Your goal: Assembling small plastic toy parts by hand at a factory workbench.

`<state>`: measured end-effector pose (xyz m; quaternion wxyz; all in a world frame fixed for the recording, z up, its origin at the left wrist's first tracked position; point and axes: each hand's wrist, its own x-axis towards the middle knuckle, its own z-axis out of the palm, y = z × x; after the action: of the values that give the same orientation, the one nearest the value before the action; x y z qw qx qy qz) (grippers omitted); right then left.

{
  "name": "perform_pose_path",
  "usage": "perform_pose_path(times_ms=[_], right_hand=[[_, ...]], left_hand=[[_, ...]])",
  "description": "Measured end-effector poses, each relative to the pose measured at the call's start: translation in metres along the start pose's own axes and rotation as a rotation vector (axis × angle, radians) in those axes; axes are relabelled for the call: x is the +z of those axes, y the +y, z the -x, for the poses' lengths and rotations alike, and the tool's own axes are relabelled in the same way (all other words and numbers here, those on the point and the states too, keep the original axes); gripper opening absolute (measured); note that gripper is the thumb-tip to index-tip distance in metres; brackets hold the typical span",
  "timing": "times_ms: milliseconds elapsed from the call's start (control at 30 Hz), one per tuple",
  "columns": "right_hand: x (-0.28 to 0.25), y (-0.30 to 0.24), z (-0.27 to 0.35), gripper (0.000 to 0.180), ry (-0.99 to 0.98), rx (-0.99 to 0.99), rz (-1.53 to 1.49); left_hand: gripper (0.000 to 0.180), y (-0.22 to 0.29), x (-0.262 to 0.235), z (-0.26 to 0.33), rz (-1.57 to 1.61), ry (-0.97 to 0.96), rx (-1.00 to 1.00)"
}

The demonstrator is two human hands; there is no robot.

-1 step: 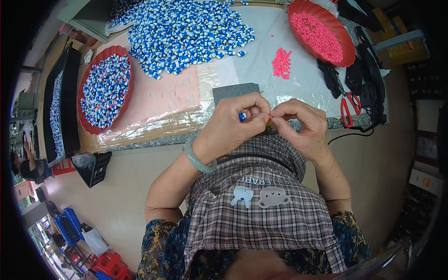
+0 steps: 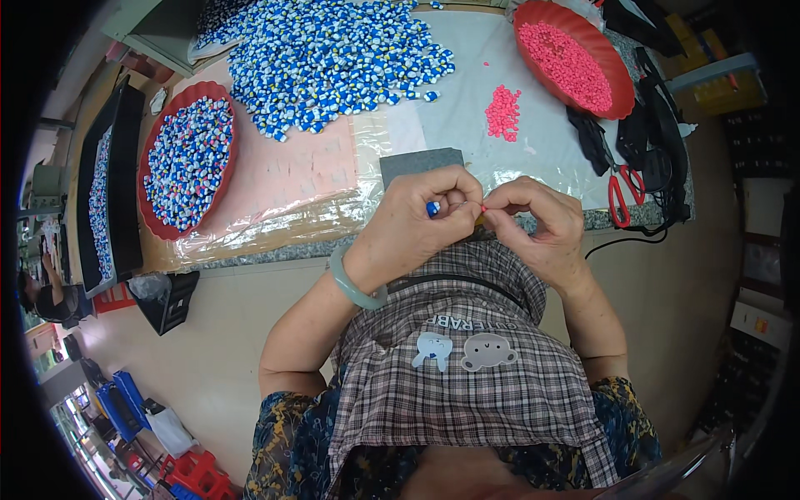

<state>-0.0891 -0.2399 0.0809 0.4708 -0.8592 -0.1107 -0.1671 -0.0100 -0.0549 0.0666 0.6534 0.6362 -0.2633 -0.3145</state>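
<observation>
Plastic-covered table (image 2: 300, 179), bead pile (image 2: 333, 58), tan floor (image 2: 225, 350)

Blue-and-white pieces (image 2: 333, 58), pink beads (image 2: 502, 111), red trays (image 2: 621, 83), red-handled scissors (image 2: 621, 196), brown plaid apron (image 2: 467, 392).

I can't make out the tiny piece (image 2: 432, 208) pinched between my fingertips, and the blue heap (image 2: 333, 50) runs off the top edge.

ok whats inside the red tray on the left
The red tray holds a heap of small blue-and-white pieces with a few pink specks mixed in. The heap covers the tray's bottom.
</observation>
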Motion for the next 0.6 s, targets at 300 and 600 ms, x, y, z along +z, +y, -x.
perform_pose_path(times_ms=[300, 600], right_hand=[[-0.006, 0.013, 0.006, 0.012, -0.026, 0.159, -0.231], [-0.014, 0.027, 0.013, 0.01, -0.254, 0.302, 0.039]], left_hand=[[0.018, -0.002, 0.0, 0.006, 0.332, -0.014, -0.082], [0.025, -0.006, -0.014, 0.02, 0.262, 0.085, -0.097]])
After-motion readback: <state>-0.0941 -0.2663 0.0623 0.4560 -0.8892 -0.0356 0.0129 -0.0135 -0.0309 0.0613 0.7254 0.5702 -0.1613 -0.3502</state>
